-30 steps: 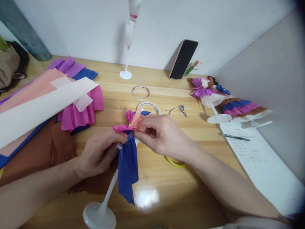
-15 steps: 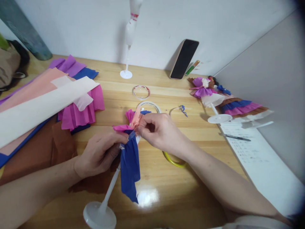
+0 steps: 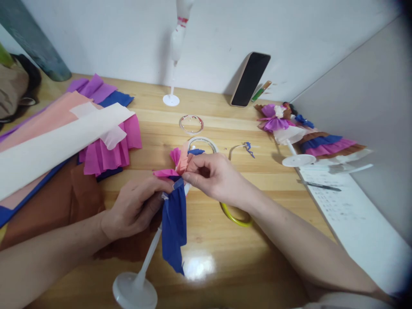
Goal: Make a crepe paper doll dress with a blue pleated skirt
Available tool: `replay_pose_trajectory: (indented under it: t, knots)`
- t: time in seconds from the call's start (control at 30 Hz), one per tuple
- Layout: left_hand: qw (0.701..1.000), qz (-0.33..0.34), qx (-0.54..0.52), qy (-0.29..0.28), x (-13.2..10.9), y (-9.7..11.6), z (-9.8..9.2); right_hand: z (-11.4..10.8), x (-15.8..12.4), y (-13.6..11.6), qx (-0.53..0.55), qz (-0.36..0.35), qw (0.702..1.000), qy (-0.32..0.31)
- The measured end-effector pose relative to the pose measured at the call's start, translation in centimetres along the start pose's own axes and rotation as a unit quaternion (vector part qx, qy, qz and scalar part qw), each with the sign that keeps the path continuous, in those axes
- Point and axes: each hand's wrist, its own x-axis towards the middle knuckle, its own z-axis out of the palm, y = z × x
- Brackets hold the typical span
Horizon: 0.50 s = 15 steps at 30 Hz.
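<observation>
My left hand (image 3: 138, 206) is closed around the upper part of a tilted white plastic stand (image 3: 149, 253), which has a round base (image 3: 135, 292) near the front edge. From the grip hangs a strip of blue crepe paper (image 3: 174, 231), with a piece of clear tape (image 3: 177, 183) at its top. My right hand (image 3: 215, 176) pinches the peach crepe paper (image 3: 183, 161) gathered at the top of the stand. Pink crepe paper (image 3: 165, 173) sticks out beside it. Fingers hide the spot where the papers meet the stand.
Crepe paper sheets (image 3: 64, 146) lie piled at left. Behind my hands are a clear ring (image 3: 191, 124), a white tape roll (image 3: 202, 140) and a second white stand (image 3: 171, 100). A phone (image 3: 250, 79) leans on the wall. Paper-dressed figures (image 3: 328, 143) and a pen (image 3: 322, 186) are at right.
My right fingertips have shifted slightly on the peach paper, and more of its edge shows. The hanging blue strip has swung a little left. My left hand keeps its hold.
</observation>
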Motion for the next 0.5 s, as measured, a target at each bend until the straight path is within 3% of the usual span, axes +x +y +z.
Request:
replay_pose_trajectory:
  t: [0.27, 0.5]
  knots:
    - [0.999, -0.016, -0.038, 0.019, -0.45, -0.28, 0.28, -0.18, 0.12, -0.24, -0.034, 0.013, 0.999, 0.015]
    - [0.997, -0.043, -0.054, 0.040, -0.67, -0.29, 0.21, -0.32, 0.01, -0.35, -0.109, -0.018, 0.994, 0.028]
